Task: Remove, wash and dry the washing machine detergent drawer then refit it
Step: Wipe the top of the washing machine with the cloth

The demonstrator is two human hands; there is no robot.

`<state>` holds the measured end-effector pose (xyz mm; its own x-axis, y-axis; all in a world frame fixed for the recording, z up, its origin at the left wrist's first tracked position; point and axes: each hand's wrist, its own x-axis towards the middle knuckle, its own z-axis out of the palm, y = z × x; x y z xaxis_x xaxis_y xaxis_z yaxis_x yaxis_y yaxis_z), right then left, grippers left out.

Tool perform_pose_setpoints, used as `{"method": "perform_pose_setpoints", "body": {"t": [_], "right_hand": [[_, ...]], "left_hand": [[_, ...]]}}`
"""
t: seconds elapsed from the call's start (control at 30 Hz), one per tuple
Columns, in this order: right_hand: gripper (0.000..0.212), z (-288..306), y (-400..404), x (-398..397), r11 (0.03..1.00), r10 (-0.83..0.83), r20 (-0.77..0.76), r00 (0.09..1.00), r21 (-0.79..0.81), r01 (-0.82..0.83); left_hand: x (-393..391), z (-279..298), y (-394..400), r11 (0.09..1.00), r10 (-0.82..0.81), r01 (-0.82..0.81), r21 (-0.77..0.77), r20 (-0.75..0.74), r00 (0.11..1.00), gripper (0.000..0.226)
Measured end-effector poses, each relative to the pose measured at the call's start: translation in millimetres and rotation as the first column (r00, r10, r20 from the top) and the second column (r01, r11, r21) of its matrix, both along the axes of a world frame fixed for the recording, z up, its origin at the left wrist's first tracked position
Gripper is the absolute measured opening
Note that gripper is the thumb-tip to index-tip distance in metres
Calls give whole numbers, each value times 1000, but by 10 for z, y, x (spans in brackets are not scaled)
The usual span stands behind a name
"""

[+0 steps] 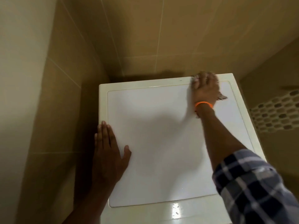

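A cloth (222, 97) is pressed under the right hand (205, 89) on the washing machine top (161, 135); left hand (110, 151) laid flat, holding nothing (drawer unseen, probably light, slippery plastic).

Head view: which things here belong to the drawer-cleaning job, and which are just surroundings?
Job-related:
- washing machine top
- cloth under the right hand, blurred
- left hand flat on the lid's left edge

Surroundings:
- tiled wall
- mosaic strip
- orange wristband

Drawer itself: not in view.
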<state>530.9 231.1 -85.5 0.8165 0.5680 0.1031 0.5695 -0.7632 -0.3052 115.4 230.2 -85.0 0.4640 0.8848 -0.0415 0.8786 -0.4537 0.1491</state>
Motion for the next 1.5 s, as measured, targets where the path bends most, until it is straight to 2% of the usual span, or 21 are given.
{"method": "perform_pose_setpoints", "body": {"t": [0.1,0.17,0.23,0.3,0.43,0.5,0.63,0.77,0.97,1.23,1.37,1.5], "right_hand": [[56,-6,486,-1083,962,249,74,966,95,-255],[52,36,781,-1810,883,450,51,892,128,-452],[53,99,998,-2339,785,611,29,791,103,-611],[53,140,1129,-2557,735,677,4,736,50,-676],[54,77,1052,-2472,715,698,-56,714,26,-698],[55,37,822,-2477,723,691,-33,722,52,-689],[53,58,263,-2655,717,697,-33,717,69,-694],[56,95,-363,-3006,733,680,-70,730,58,-678],[56,89,-1142,-3501,804,595,-95,798,87,-589],[58,113,-2148,-3891,807,589,-130,798,33,-590],[56,118,-2431,-3744,802,596,-116,795,34,-596],[52,84,-2760,-3302,848,530,-82,844,41,-529]], "left_hand": [[-9,-20,29,1000,-2,2,16,3,1000,94],[-18,-33,31,999,-18,17,33,8,1000,93],[-28,-46,27,998,-31,33,60,-30,999,92],[-25,-50,12,996,-32,39,82,-80,996,91],[-42,-26,-2,993,-52,52,105,-4,999,83],[-75,-40,-13,991,-78,65,118,105,991,70],[-123,-4,-1,998,-65,48,52,421,905,60],[-190,103,-44,997,-75,69,32,568,819,54],[-225,204,-313,998,-65,54,35,607,792,35],[-558,255,-1391,996,28,32,-80,653,757,30],[-533,284,-1680,992,-12,92,-89,650,760,31],[-378,199,-1899,978,-84,190,-90,660,747,39]]}}
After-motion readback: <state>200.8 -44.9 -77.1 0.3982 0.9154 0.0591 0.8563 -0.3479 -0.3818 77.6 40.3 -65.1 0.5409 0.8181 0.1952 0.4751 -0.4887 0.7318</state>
